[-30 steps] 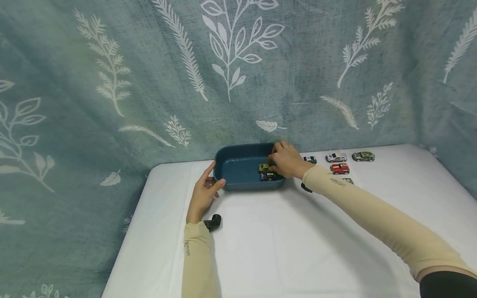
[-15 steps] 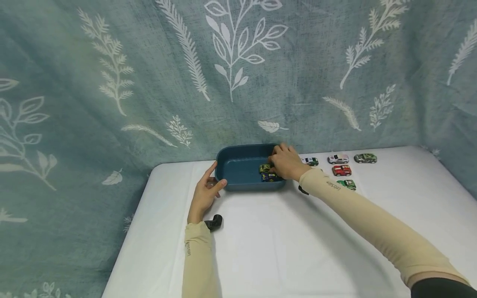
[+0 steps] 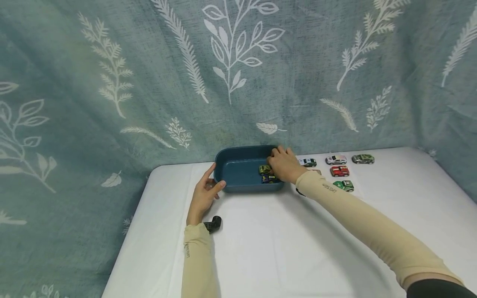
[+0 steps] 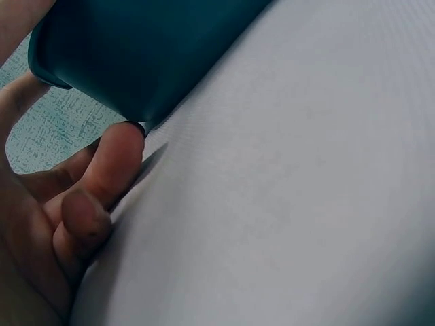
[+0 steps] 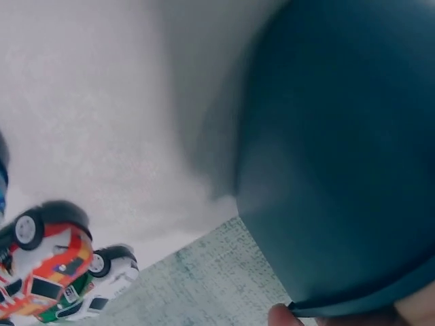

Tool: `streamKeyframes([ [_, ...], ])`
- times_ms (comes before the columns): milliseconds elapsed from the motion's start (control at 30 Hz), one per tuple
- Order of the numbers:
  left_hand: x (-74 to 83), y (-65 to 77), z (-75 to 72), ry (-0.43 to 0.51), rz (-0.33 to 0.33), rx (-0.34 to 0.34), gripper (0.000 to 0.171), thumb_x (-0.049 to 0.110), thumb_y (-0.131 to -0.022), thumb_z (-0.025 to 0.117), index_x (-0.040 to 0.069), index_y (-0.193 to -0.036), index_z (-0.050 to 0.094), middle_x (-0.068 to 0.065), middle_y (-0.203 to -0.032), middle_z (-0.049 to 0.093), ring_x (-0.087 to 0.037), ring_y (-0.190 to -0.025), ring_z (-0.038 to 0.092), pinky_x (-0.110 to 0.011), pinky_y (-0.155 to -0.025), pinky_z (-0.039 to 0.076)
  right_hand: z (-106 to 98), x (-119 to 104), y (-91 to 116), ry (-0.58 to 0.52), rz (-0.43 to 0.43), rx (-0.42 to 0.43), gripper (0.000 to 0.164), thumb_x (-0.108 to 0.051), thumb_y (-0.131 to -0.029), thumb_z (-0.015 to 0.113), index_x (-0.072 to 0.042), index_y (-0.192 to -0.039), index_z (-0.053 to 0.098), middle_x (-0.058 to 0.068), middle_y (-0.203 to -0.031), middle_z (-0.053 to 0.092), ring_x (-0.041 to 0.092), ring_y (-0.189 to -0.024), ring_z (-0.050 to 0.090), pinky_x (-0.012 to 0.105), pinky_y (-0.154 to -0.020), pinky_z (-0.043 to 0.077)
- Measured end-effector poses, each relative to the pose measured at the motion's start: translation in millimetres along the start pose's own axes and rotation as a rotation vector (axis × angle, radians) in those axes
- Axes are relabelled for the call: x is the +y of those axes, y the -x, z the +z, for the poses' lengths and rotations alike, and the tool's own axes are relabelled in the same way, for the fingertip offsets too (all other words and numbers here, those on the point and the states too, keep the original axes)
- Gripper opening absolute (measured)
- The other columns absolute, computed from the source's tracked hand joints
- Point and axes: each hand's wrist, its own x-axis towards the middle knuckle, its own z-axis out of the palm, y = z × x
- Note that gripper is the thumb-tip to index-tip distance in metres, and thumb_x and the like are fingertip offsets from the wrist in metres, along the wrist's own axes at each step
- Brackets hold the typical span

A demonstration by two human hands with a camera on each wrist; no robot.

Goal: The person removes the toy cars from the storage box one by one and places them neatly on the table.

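Observation:
A dark blue plastic tray (image 3: 238, 188) stands at the table's back edge, with a green toy car (image 3: 265, 169) and a blue toy car (image 3: 268, 179) inside near its right end. My left hand (image 3: 203, 198) holds the tray's left end, thumb at the front corner and index finger along the left side. In the left wrist view its other fingers curl beside the tray wall. My right hand (image 3: 287, 165) reaches over the tray's right end, close to the two cars. One fingertip (image 5: 282, 316) shows by the rim in the right wrist view; whether the hand holds anything is hidden.
Right of the tray stand a white-and-green car (image 3: 307, 162), a white car (image 3: 336, 159), a camouflage car (image 3: 363, 159), a red car (image 3: 340, 171) and a green car (image 3: 343, 186). My right forearm (image 3: 346, 211) partly covers others. A leaf-patterned curtain (image 3: 238, 82) hangs behind.
My right hand stays at the tray's right end with a slight shift, and its forearm has moved a little left, uncovering the green car on the table. My left hand keeps its place.

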Motion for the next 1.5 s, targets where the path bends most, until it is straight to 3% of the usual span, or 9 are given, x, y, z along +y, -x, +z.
streamKeyframes([
  [200,-0.7,0.6,3.0,0.013,-0.007,0.001,0.076,0.031,-0.098,0.08,0.038,-0.163,0.042,-0.019,-0.117,0.064,-0.019,-0.068,0.06,-0.029,-0.061,0.053,0,-2,3,0.046,-0.029,-0.025,0.028,-0.019,-0.105,0.069,-0.007,-0.131,0.068,0.018,-0.129,0.06,0.034,-0.11,0.046,0.047,-0.085,0.029],
  [467,1.3,-0.5,-0.6,-0.003,-0.001,-0.003,0.075,0.033,-0.099,0.079,0.04,-0.163,0.042,-0.018,-0.118,0.064,-0.02,-0.066,0.06,-0.03,-0.06,0.051,-2,-2,-1,0.013,-0.028,-0.014,0.029,-0.027,-0.104,0.072,-0.011,-0.128,0.074,0.017,-0.128,0.064,0.035,-0.112,0.051,0.048,-0.085,0.031],
  [700,3.2,-3.5,-1.1,-0.003,0.012,0.001,0.075,0.033,-0.098,0.08,0.04,-0.163,0.043,-0.018,-0.118,0.064,-0.021,-0.065,0.06,-0.03,-0.059,0.05,-4,-2,-3,0.063,-0.05,0.012,0.027,-0.012,-0.103,0.071,-0.009,-0.13,0.072,0.016,-0.128,0.066,0.036,-0.115,0.052,0.053,-0.09,0.037],
  [833,2.4,-3.1,0.8,0.0,0.01,-0.002,0.076,0.033,-0.098,0.08,0.037,-0.163,0.043,-0.019,-0.116,0.065,-0.021,-0.065,0.06,-0.03,-0.06,0.052,-1,0,-3,0.086,-0.081,0.07,0.028,-0.016,-0.104,0.071,-0.012,-0.131,0.072,0.011,-0.126,0.069,0.034,-0.114,0.053,0.055,-0.094,0.036],
  [933,1.9,-1.4,0.6,-0.003,0.009,0.006,0.075,0.033,-0.098,0.08,0.037,-0.163,0.043,-0.019,-0.115,0.065,-0.02,-0.065,0.06,-0.029,-0.06,0.052,1,2,-1,0.067,-0.116,0.163,0.021,-0.025,-0.105,0.07,-0.013,-0.123,0.073,0.008,-0.116,0.071,0.031,-0.106,0.051,0.051,-0.091,0.031],
  [1033,1.2,0.0,0.3,-0.014,0.004,0.014,0.075,0.031,-0.098,0.08,0.035,-0.164,0.043,-0.02,-0.116,0.066,-0.02,-0.065,0.06,-0.029,-0.059,0.051,1,4,4,0.051,-0.139,0.258,0.02,-0.027,-0.105,0.069,-0.012,-0.117,0.072,0.008,-0.109,0.069,0.03,-0.1,0.049,0.048,-0.088,0.029],
  [1167,1.3,2.1,2.0,-0.022,-0.008,0.007,0.076,0.03,-0.098,0.08,0.034,-0.164,0.042,-0.021,-0.117,0.065,-0.021,-0.065,0.06,-0.03,-0.06,0.051,-2,9,17,0.054,-0.14,0.339,0.021,-0.026,-0.106,0.068,-0.01,-0.119,0.071,0.009,-0.107,0.069,0.03,-0.099,0.051,0.049,-0.089,0.034],
  [1500,1.7,1.3,2.5,-0.004,0.011,0.007,0.076,0.03,-0.098,0.08,0.034,-0.164,0.042,-0.018,-0.11,0.066,-0.021,-0.061,0.06,-0.029,-0.058,0.049,-36,18,56,0.042,-0.11,0.299,0.021,-0.017,-0.107,0.066,-0.009,-0.125,0.072,0.011,-0.116,0.072,0.033,-0.11,0.057,0.054,-0.096,0.04],
])
